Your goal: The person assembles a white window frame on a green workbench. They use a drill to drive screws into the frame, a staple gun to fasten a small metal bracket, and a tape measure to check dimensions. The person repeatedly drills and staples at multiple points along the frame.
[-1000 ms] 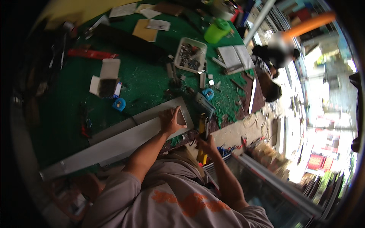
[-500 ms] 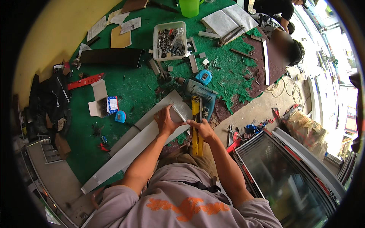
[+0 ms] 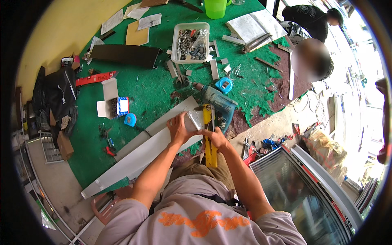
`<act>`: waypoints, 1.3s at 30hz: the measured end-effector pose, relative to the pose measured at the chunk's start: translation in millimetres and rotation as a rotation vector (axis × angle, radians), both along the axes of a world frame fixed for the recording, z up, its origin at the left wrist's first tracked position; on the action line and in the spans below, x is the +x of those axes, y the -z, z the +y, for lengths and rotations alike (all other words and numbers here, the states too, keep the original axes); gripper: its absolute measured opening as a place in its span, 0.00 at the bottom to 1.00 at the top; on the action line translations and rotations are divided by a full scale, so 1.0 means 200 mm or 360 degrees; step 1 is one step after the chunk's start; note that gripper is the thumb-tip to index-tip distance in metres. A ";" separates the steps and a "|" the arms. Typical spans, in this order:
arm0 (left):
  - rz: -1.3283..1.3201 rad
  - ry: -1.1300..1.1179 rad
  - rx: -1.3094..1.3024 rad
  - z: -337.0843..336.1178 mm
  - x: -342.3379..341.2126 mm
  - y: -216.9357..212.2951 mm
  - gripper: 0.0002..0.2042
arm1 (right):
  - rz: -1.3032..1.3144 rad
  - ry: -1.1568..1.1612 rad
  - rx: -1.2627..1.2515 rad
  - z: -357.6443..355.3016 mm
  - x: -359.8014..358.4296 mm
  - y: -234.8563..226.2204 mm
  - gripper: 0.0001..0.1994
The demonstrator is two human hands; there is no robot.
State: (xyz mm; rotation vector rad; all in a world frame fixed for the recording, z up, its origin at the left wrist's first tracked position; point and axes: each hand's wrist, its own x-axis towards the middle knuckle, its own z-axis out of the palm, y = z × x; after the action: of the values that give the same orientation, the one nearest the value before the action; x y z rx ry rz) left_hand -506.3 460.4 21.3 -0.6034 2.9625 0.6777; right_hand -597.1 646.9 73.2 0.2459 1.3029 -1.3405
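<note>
My left hand (image 3: 179, 127) grips the near end of a long grey aluminium profile (image 3: 139, 153) that lies slanted across the green mat (image 3: 151, 90). Its fingers wrap around the shiny cut end. My right hand (image 3: 215, 139) holds a yellow spirit level (image 3: 210, 134) upright against that end, just right of the left hand. A blue-green power drill (image 3: 218, 104) lies directly beyond both hands.
A clear plastic tub of screws (image 3: 190, 36), a blue tape measure (image 3: 223, 85), a second blue tape (image 3: 130, 119), a small open carton (image 3: 112, 102), a dark profile (image 3: 122, 55) and a green cup (image 3: 215, 8) sit on the mat. Another person (image 3: 310, 57) crouches at right. A glazed frame (image 3: 302, 192) lies lower right.
The view has swung down and closer over the bench. My hands stay at the profile's end, the right one with the yellow level.
</note>
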 end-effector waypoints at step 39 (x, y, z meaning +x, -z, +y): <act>0.0058 -0.0042 0.0007 0.00 0.00 -0.03 0.57 | 0.1857 -0.0145 0.1672 0.44 -0.51 0.32 0.23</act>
State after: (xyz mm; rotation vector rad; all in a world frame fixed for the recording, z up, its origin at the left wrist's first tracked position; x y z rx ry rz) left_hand -505.5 460.3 28.2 -0.6382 2.9905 0.7043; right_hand -699.0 734.4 9.1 0.0814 2.9046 -0.5141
